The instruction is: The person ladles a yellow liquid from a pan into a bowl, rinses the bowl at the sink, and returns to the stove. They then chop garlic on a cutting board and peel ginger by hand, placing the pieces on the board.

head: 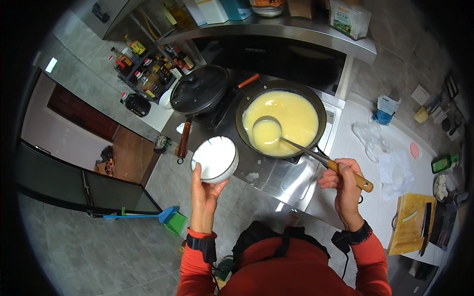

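Observation:
My left hand (pixel 207 192) holds up a white bowl (pixel 214 159) with a dark rim, thumb over the edge. The inside shows plain white. In my right hand (pixel 344 181) is the wooden handle of a metal ladle (pixel 311 151). Its round head is full of thick yellow liquid and sits at the surface of the same liquid (pixel 292 114) in a dark wok (pixel 321 129). The wok stands on the right side of the stove (pixel 274 185). The bowl is apart from the wok, to its lower left.
A lidded frying pan (pixel 202 88) sits on the left side, its wooden handle (pixel 184 140) pointing towards me. Sauce bottles (pixel 152 85) crowd a rack behind it. On the right counter are a plastic bag (pixel 370 138), a cutting board (pixel 405 225) and a knife (pixel 426 225).

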`<state>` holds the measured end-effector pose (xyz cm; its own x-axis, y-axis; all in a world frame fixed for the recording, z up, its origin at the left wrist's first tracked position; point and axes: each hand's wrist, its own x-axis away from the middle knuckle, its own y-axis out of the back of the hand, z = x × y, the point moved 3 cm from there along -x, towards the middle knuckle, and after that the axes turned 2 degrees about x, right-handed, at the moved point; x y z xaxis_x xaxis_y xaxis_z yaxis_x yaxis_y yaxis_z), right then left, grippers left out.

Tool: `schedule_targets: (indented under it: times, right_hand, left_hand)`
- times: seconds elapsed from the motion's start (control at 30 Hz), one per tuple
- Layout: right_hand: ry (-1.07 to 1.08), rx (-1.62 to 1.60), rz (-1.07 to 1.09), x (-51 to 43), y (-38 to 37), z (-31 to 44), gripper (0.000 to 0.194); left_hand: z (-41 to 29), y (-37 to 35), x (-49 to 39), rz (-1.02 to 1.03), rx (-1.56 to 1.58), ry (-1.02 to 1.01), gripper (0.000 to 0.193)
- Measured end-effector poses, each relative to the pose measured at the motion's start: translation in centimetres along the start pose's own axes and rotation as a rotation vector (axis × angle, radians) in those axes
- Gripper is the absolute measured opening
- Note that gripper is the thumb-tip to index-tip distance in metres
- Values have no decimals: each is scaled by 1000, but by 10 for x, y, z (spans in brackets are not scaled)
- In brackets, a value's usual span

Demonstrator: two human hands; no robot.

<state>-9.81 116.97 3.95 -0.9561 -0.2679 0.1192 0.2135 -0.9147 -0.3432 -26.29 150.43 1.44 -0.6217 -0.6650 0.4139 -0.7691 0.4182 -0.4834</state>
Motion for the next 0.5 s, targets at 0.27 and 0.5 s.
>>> schedule_targets:
  times: [0.27,0.5]
  right_hand:
    - [284,124,20,28,2,31,19]
    - [696,580,259,63,-5,50,18]
  left_hand:
    - [-15,44,36,-54,90,5,72]
    - [-29,76,55,-74,115,-14,72]
